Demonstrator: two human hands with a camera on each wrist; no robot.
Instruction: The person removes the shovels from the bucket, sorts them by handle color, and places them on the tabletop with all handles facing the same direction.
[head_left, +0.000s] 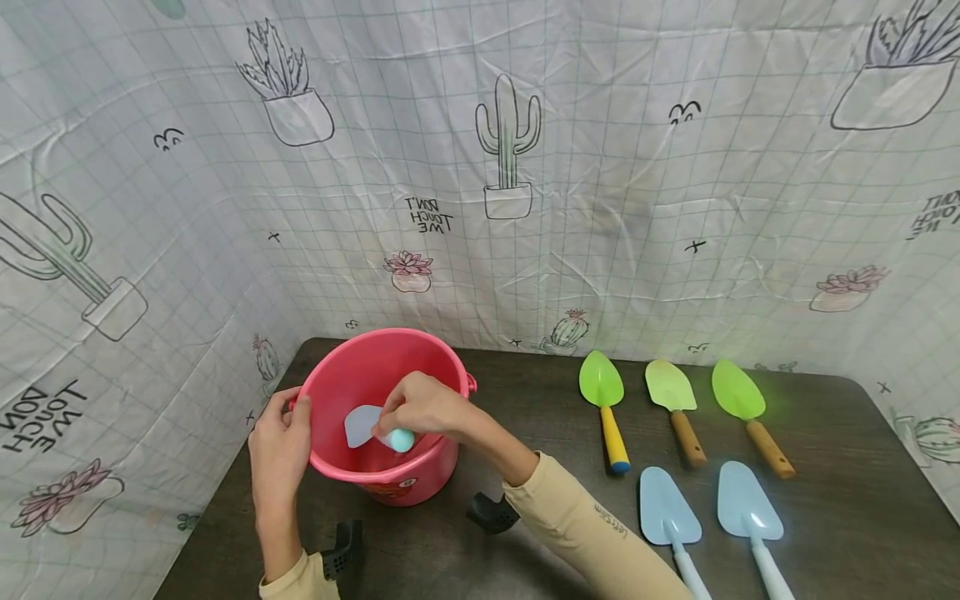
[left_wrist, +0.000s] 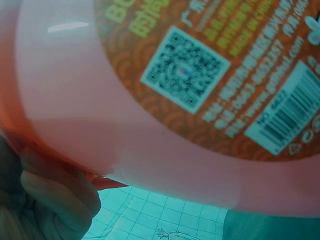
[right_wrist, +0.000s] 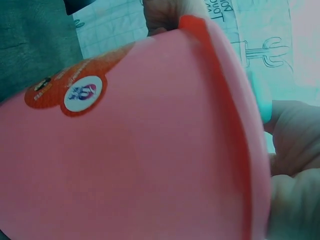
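Note:
A pink bucket [head_left: 375,477] stands at the left of the dark table. My left hand [head_left: 281,442] grips its left rim, thumb and fingers at the edge; in the left wrist view the curled fingers [left_wrist: 60,200] lie against the bucket wall beside an orange label. Inside the bucket, my right hand [head_left: 422,406] holds a small trowel with a pale blue blade [head_left: 362,426] and a rounded mint handle end [head_left: 401,440]. Part of its handle is hidden behind the fingers. From the right wrist, the bucket's wall [right_wrist: 150,150] covers most of the trowel.
To the right lie several more trowels: a green one with a yellow handle [head_left: 602,387], two green ones with wooden handles [head_left: 686,437], and two light blue ones [head_left: 667,504] nearer the front. A cactus-print cloth [head_left: 600,208] hangs behind the table [head_left: 525,392].

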